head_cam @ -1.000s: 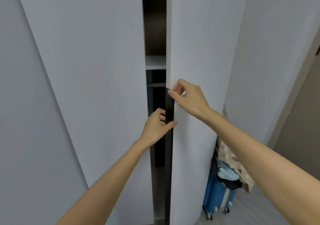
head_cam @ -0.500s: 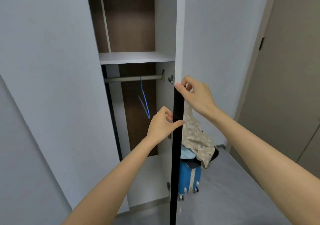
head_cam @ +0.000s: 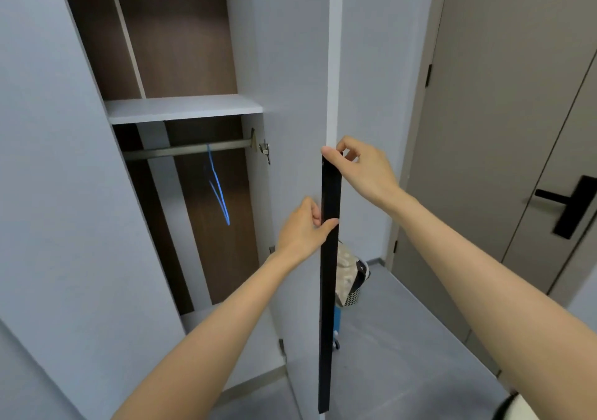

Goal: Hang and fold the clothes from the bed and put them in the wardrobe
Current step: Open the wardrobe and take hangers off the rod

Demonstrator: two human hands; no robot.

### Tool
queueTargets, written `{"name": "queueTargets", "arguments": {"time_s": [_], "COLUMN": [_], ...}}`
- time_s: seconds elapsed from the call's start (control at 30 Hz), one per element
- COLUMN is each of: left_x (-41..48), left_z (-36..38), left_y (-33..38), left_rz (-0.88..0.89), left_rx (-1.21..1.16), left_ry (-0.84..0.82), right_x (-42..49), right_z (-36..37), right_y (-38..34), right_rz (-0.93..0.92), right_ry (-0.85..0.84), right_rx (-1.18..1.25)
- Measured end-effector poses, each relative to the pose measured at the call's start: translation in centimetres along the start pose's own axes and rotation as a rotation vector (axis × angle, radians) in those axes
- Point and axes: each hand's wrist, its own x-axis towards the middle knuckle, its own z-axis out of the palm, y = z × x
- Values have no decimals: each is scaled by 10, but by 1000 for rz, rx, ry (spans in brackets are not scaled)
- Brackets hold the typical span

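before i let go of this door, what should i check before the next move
1. Wardrobe door open wide enough to reach in: ok.
2. Hands free: not ok; left hand and right hand both grip the black handle strip.
3. Rail in place under the shelf: ok.
4. Hanger ready: ok, one blue hanger hangs on the rail.
5. Door clears the basket behind it: cannot tell.
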Motion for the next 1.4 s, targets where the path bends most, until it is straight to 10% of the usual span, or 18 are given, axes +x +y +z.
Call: {"name": "queueTargets", "arguments": {"time_s": [0.27,0.53,0.97,1.4], "left_x": [-15,-45,0,127], "left_z": [-37,-113,-227,-276], "left_y": [-29,-102,-226,-342], "left_rz": [-1,-236,-365,-395], "left_rx": [-63,49,334,502], "left_ry": [2,373,699,687], "right_x": [-36,-33,62,185], "right_z": [26,96,282,439], "right_y": [-16,-76,-151,-197], "right_rz": [-179,-292,-282,-222], "right_ry": [352,-91,-301,-387], "right_rx": [165,302,389,420]}}
